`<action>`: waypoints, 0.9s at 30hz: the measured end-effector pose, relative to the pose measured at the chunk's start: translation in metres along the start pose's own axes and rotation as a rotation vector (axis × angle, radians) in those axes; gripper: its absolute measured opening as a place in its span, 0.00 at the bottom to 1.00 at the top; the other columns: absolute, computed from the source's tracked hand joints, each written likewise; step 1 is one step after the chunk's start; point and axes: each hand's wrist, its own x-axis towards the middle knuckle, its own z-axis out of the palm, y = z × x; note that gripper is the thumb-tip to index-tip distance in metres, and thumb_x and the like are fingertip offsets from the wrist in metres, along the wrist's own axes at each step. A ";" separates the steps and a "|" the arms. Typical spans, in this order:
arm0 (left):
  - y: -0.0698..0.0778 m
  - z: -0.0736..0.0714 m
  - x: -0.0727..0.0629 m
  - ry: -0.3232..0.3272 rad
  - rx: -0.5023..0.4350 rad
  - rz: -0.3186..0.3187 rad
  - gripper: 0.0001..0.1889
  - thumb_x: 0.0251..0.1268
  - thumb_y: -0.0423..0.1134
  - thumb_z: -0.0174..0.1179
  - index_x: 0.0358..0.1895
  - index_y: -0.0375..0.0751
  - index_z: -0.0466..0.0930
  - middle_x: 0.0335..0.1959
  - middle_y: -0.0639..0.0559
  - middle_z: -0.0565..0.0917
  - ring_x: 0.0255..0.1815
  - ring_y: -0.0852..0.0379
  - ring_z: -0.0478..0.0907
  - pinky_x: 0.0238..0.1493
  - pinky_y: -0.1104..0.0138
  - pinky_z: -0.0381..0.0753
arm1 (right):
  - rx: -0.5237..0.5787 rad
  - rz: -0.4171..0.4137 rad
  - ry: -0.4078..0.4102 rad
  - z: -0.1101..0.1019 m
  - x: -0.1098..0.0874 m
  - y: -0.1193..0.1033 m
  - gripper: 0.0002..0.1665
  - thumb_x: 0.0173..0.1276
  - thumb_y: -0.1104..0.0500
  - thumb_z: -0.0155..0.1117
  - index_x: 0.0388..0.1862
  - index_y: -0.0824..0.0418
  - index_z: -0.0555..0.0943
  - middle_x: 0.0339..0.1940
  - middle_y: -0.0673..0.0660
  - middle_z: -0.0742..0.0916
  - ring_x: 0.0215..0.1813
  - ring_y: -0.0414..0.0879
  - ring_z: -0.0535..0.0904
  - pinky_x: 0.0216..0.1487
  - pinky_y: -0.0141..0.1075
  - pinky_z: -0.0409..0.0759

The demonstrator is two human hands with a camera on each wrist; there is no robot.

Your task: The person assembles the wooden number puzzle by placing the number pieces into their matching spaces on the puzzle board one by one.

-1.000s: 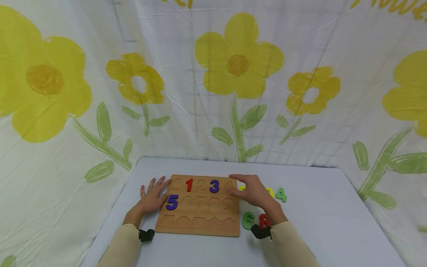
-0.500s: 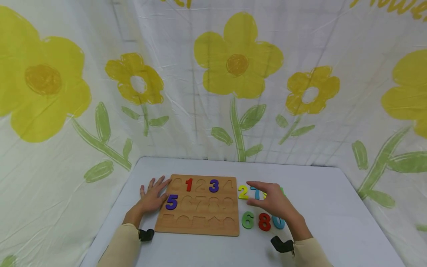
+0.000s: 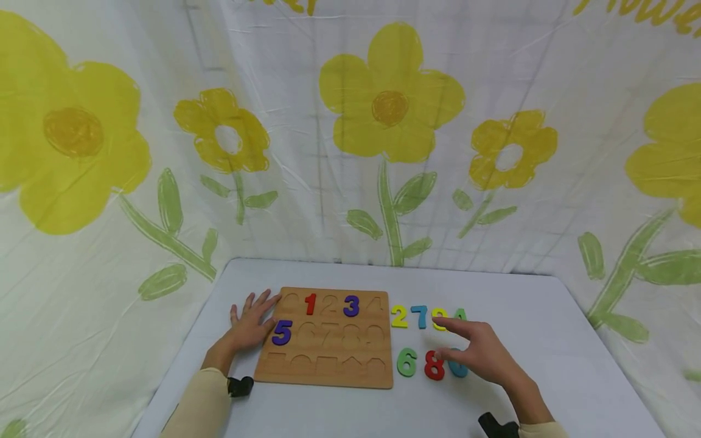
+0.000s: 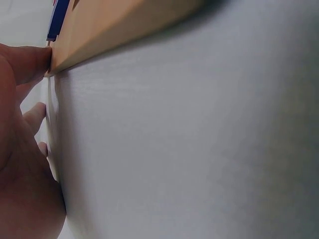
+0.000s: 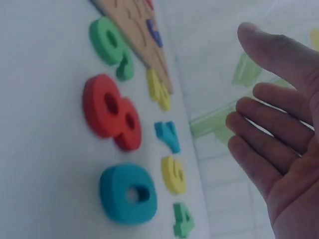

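Note:
A wooden number puzzle board (image 3: 328,368) lies on the table with a red 1 (image 3: 310,303), a purple 3 (image 3: 352,305) and a purple 5 (image 3: 282,332) on it. My left hand (image 3: 249,328) rests at the board's left edge, fingers spread, its thumb touching the edge in the left wrist view. Over the loose numbers on the right hovers my right hand (image 3: 482,350), fingers extended, palm bare in the right wrist view. Beneath and near it are a red 8 (image 5: 110,112), a blue 0 (image 5: 117,196), a yellow 9 (image 5: 173,175) and a green 4 (image 5: 183,219).
Right of the board also lie a yellow 2 (image 3: 399,316), a blue 7 (image 3: 419,316) and a green 6 (image 3: 407,362). The white table (image 3: 547,340) meets a flower-printed curtain (image 3: 306,201) at its back edge.
My right hand has drawn back from the board's upper right corner, moving right and toward me over the loose numbers, uncovering the 2 and 7. The left hand stays put.

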 end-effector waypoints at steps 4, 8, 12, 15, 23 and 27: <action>0.001 0.000 0.000 0.002 0.001 0.000 0.33 0.84 0.40 0.55 0.87 0.45 0.62 0.91 0.33 0.50 0.90 0.20 0.33 0.77 0.21 0.19 | -0.012 0.023 -0.019 -0.004 -0.011 0.010 0.37 0.65 0.46 0.85 0.72 0.53 0.86 0.68 0.53 0.91 0.69 0.58 0.88 0.66 0.62 0.86; 0.001 0.000 0.000 -0.001 0.011 -0.007 0.33 0.84 0.41 0.55 0.87 0.45 0.62 0.91 0.33 0.50 0.89 0.20 0.33 0.77 0.20 0.19 | -0.012 0.032 -0.036 -0.009 -0.021 0.020 0.38 0.65 0.45 0.85 0.72 0.54 0.85 0.67 0.52 0.91 0.70 0.59 0.87 0.66 0.60 0.86; 0.002 0.000 -0.001 0.001 0.005 -0.010 0.33 0.84 0.41 0.56 0.87 0.45 0.62 0.91 0.32 0.51 0.89 0.20 0.34 0.77 0.20 0.19 | -0.029 0.048 -0.039 -0.013 -0.029 0.030 0.38 0.64 0.43 0.85 0.72 0.53 0.86 0.67 0.50 0.91 0.70 0.58 0.87 0.65 0.58 0.87; 0.003 -0.001 -0.001 -0.002 0.000 -0.011 0.33 0.84 0.40 0.56 0.87 0.45 0.62 0.91 0.32 0.50 0.89 0.20 0.33 0.77 0.20 0.19 | -0.045 0.057 -0.047 -0.015 -0.033 0.036 0.39 0.64 0.43 0.85 0.71 0.53 0.86 0.67 0.49 0.91 0.70 0.57 0.87 0.65 0.57 0.87; 0.003 -0.001 0.000 -0.005 -0.001 -0.006 0.33 0.84 0.40 0.56 0.87 0.45 0.62 0.91 0.32 0.50 0.89 0.20 0.33 0.77 0.20 0.19 | -0.027 0.085 -0.080 -0.017 -0.037 0.049 0.38 0.65 0.43 0.84 0.72 0.55 0.86 0.68 0.51 0.91 0.72 0.59 0.85 0.67 0.57 0.86; 0.002 -0.001 0.000 -0.005 0.000 -0.003 0.33 0.84 0.41 0.56 0.87 0.45 0.62 0.91 0.33 0.50 0.90 0.20 0.34 0.77 0.20 0.19 | 0.005 0.100 -0.098 -0.013 -0.036 0.056 0.38 0.65 0.44 0.84 0.71 0.54 0.86 0.68 0.51 0.91 0.72 0.59 0.85 0.68 0.57 0.85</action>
